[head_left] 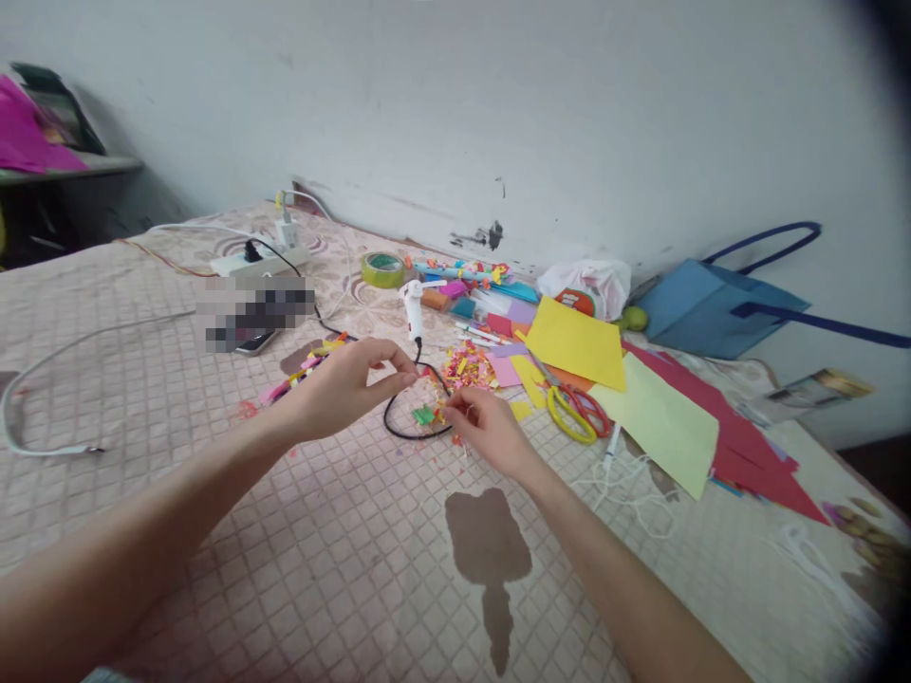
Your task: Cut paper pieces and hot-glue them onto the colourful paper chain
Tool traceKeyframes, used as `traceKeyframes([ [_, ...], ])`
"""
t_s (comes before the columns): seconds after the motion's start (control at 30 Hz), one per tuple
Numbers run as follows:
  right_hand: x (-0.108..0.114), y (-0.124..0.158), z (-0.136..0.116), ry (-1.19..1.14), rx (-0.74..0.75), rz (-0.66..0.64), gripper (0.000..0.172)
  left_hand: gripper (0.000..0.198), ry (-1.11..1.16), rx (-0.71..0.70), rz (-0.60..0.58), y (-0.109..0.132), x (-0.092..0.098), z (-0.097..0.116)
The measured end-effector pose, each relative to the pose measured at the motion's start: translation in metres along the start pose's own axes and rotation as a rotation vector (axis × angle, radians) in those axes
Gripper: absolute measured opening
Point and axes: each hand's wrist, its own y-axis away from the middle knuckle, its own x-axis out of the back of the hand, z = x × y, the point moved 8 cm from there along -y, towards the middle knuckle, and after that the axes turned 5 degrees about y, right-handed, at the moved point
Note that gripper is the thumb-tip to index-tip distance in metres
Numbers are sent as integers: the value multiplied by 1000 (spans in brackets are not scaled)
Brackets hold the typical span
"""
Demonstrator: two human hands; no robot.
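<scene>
My left hand (360,379) is closed in a pinch, thumb and forefinger meeting beside the black cord (399,432) of a white glue gun (415,311). Anything between those fingertips is too small to tell. My right hand (491,432) is also pinched, its fingertips by a small green paper piece (424,415) and tiny coloured scraps; what it may hold is hidden. Just beyond the hands lies a pile of cut paper bits (470,365). The glue gun rests between the hands and the wall, its cord looping on the table.
Scissors (569,415), a yellow sheet (578,343), a pale green sheet (661,417) and red paper (740,446) lie at right, near white string (641,493). Behind are a tape roll (382,269) and a blue bag (712,308). A power strip (249,258) and phone (257,341) lie left.
</scene>
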Motion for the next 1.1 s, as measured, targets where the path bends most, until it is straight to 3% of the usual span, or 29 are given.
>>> traceKeyframes([
  [0.17,-18,-22,3,44,-69,-57,9,14,280,103,-20,-1,-3,-11],
  [0.43,-29,-29,16,-86,-143,-129,13,10,507,204,-114,-7,-12,-27],
  [0.8,1,5,33,-532,-253,105,15,17,751,387,-209,-2,-32,-45],
  [0.97,1,18,32,-700,-309,160,18,22,793,420,-210,0,-39,-48],
  [1.1,-2,23,21,-821,-325,202,20,27,911,436,-287,5,-58,-46],
])
